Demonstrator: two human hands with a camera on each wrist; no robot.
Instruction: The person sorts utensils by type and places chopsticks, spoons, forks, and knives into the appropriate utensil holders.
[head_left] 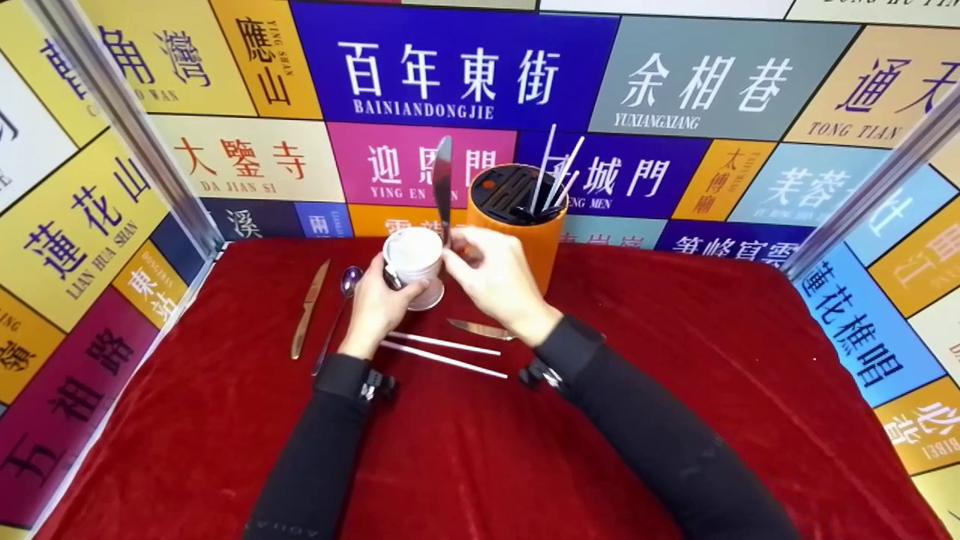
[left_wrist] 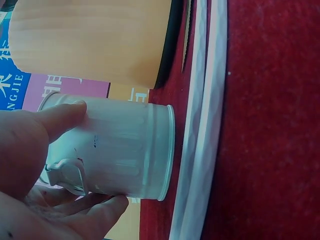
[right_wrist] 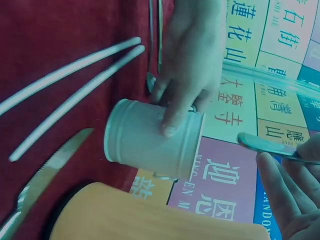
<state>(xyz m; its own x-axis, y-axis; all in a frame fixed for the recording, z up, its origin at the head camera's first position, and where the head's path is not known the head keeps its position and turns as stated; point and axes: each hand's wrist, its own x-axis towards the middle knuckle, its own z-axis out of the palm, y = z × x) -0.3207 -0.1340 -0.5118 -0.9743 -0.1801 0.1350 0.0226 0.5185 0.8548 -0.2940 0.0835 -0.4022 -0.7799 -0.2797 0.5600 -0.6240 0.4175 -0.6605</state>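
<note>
My left hand [head_left: 377,301] grips a small white pail-like cup [head_left: 415,259] with little side handles, thumb and fingers around its wall. The cup looks upright; whether its base touches the cloth I cannot tell. Beside it, my right hand [head_left: 495,274] pinches a table knife [head_left: 444,176], blade pointing up, just right of the cup's rim. In the right wrist view the knife's blade [right_wrist: 262,143] is apart from the cup. Behind the right hand stands an orange cylindrical holder [head_left: 551,244] with a black slotted top, carrying several white sticks [head_left: 545,169].
Red cloth [head_left: 465,450] covers the table. Two white chopsticks [head_left: 446,345] lie in front of the cup, with another knife [head_left: 480,328] close by. Left of the hands lie a knife [head_left: 307,311] and a spoon [head_left: 350,280]. Panels with printed characters [head_left: 457,67] wall the table in.
</note>
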